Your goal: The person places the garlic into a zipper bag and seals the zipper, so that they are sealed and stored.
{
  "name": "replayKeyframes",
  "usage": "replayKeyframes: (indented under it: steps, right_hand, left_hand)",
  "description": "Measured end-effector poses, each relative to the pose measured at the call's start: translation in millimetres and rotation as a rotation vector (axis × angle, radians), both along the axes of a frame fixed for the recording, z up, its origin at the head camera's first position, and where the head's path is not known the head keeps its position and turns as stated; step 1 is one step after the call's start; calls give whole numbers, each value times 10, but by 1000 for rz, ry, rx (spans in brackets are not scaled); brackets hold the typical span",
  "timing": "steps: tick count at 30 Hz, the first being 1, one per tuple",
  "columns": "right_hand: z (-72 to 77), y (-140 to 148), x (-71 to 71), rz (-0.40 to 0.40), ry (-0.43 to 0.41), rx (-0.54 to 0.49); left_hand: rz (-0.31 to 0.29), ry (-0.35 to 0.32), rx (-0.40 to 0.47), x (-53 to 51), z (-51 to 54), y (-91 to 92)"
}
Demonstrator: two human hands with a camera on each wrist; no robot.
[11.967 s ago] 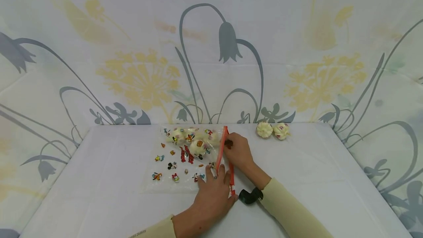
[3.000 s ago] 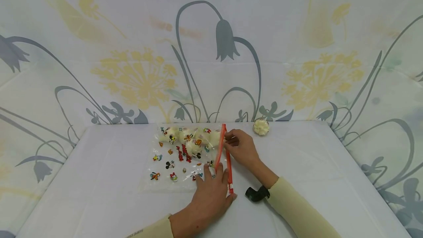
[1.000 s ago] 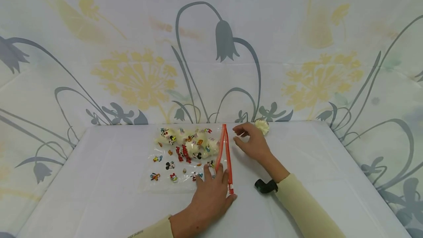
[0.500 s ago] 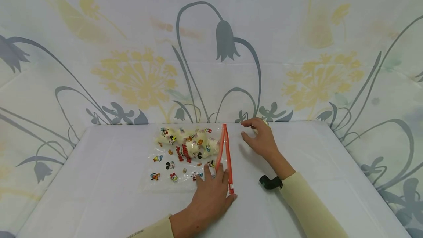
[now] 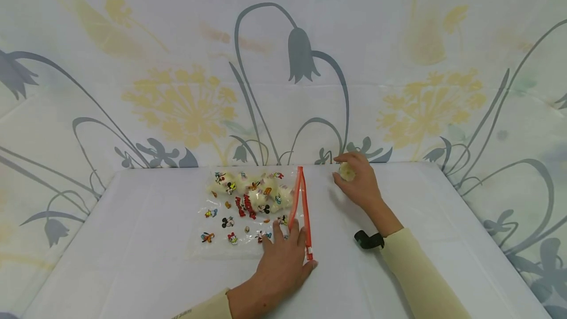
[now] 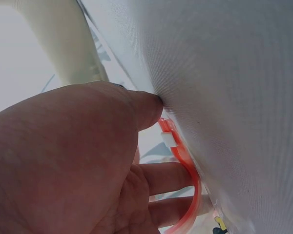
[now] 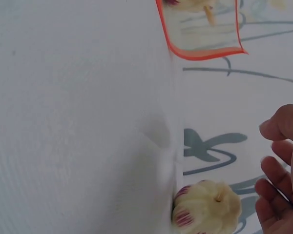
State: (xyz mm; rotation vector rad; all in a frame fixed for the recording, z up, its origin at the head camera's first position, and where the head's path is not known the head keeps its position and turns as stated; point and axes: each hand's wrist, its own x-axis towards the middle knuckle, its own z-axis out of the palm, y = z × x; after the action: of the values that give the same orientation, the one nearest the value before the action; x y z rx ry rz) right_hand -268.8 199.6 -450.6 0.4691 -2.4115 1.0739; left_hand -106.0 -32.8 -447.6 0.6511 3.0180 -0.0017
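Observation:
A clear zip bag (image 5: 221, 245) printed with cartoon figures lies on the white table, its red-edged mouth (image 5: 306, 210) parted toward the right. Several garlic bulbs (image 5: 258, 197) are inside it. My left hand (image 5: 283, 260) rests with spread fingers on the bag's near right corner; in the left wrist view the red zip edge (image 6: 190, 165) passes by its fingers. Near the back edge, my right hand (image 5: 361, 181) reaches around a lone garlic bulb (image 5: 346, 171). The right wrist view shows this bulb (image 7: 207, 207) apart from the loosely bent fingers (image 7: 273, 168).
A floral-patterned cloth (image 5: 283, 63) hangs behind the table's back edge. A black device (image 5: 368, 240) sits at my right wrist. White tablecloth (image 5: 133, 230) stretches to the left of the bag.
Of two loose garlic bulbs twelve seconds ago, one remains outside; the bag's bulbs have shifted. My right hand has moved from the bag's mouth rightward to the remaining bulb. The left hand stays put.

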Motion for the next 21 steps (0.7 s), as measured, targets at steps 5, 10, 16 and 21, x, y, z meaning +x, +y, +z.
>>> replayKeyframes:
  steps: [5, 10, 16, 21]
  right_hand:
    - [-14, 74, -20, -4, 34, -7]
    - [-51, 138, -51, -3, 54, -4]
    - [-100, 206, -79, -6, 16, 18]
    - [-131, 265, -94, 21, -22, 33]
  left_hand:
    - [-2, -6, -1, -3, 2, -3]
    - [-5, -20, -5, -14, 5, -6]
    - [-9, -3, -18, -8, -5, -7]
    - [-7, 5, -26, -6, -5, -3]
